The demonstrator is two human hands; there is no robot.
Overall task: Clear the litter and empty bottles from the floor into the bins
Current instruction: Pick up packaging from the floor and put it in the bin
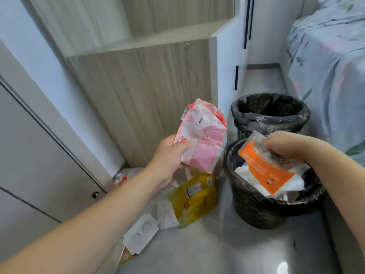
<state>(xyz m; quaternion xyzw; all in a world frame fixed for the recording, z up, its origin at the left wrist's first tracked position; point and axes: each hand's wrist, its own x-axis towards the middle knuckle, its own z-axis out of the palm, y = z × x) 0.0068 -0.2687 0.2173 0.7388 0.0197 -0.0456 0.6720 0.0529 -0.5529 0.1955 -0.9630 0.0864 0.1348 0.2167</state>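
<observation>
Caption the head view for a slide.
Left hand holds a pink wrapper; right hand drops an orange packet into the near bin.

Far bin point(270, 113) gapes open — near bin point(256, 206) choked with wrappers point(256, 173).

Head-worn camera looks down, close over the floor point(197, 250).

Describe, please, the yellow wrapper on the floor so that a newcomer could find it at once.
Start at the two black bins: the nearer bin holds white paper. Just left of it, on the grey floor, lies the yellow wrapper, below the left hand. It is the only yellow piece; the blister card beside it is white.
</observation>
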